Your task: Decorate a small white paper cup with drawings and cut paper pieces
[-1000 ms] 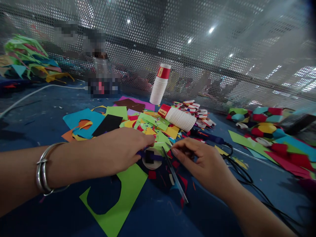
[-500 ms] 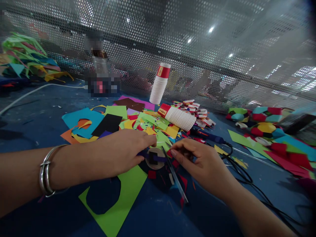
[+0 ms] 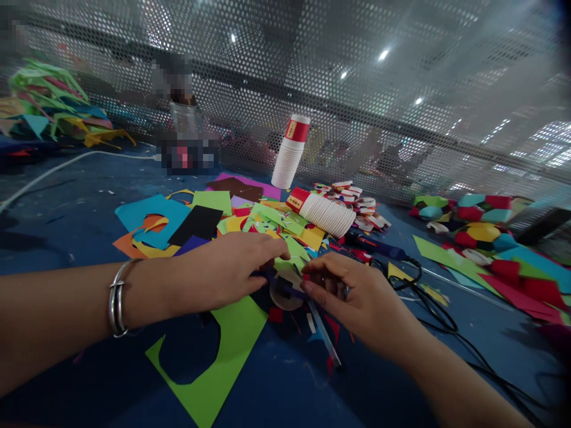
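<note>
My left hand [image 3: 238, 264], with silver bangles on the wrist, has its thumb and fingers closed on one end of a dark blue strip [image 3: 292, 289]. At the strip's other end, the thumb and fingertips of my right hand [image 3: 352, 291] pinch it. The strip crosses a small round off-white disc [image 3: 285, 301] with a dark patch in its middle. Slim metal tweezers [image 3: 325, 334] lie slanting beside the disc, partly behind my right fingers. Green paper with a large hole cut out [image 3: 238, 339] lies below my left hand, and a small red square [image 3: 276, 314] sits near the disc.
Coloured paper scraps [image 3: 276, 220] spread beyond my hands. A stack of paper cups [image 3: 328, 214] lies on its side; another stack [image 3: 289, 154] stands behind. A black cable [image 3: 439, 315] runs at the right, near colourful paper balls [image 3: 482, 208]. Perforated metal panel [image 3: 250, 77] closes the back.
My right fingers have moved slightly left and down onto the strip's end. The strip now slants across the disc between both hands. My left hand has shifted slightly right.
</note>
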A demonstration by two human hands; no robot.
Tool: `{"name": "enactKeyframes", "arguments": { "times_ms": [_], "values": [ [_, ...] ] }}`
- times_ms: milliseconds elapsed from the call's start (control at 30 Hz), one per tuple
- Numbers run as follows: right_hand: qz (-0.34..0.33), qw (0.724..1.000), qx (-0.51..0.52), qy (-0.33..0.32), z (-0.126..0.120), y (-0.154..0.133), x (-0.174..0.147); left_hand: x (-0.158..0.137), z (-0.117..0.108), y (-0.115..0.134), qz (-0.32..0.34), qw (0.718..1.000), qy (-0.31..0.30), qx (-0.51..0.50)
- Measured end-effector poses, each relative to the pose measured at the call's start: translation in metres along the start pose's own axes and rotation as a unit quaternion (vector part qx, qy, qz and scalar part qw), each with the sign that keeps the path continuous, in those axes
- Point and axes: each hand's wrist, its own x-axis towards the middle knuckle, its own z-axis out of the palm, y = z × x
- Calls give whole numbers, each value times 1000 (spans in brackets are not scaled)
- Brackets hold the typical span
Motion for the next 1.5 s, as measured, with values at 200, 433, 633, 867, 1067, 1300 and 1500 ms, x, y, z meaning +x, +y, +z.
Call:
{"name": "enactKeyframes", "arguments": {
  "times_ms": [200,433,633,867,1067,1300,1500],
  "values": [
    [-25,998,-56,23,4,-6,-1,0,1,-4,15,1000,12,-9],
    [-61,995,-77,-8,10,-6,-1,-4,0,-7,13,1000,2,-13],
    [-82,994,-75,-6,11,-6,-1,-2,-1,-5,3,1000,-4,-7],
    [-81,995,-64,-13,10,-8,-3,-4,-3,-6,12,1000,-1,-27],
    [-86,995,-55,-13,10,-7,-4,-1,-6,-4,-5,999,-22,-39],
    [-89,995,-46,-13,10,-8,-2,-1,-4,-3,-7,999,-12,-50],
    [-86,995,-37,-12,10,-7,-2,0,-1,-10,14,999,1,-47]
  ]
}}
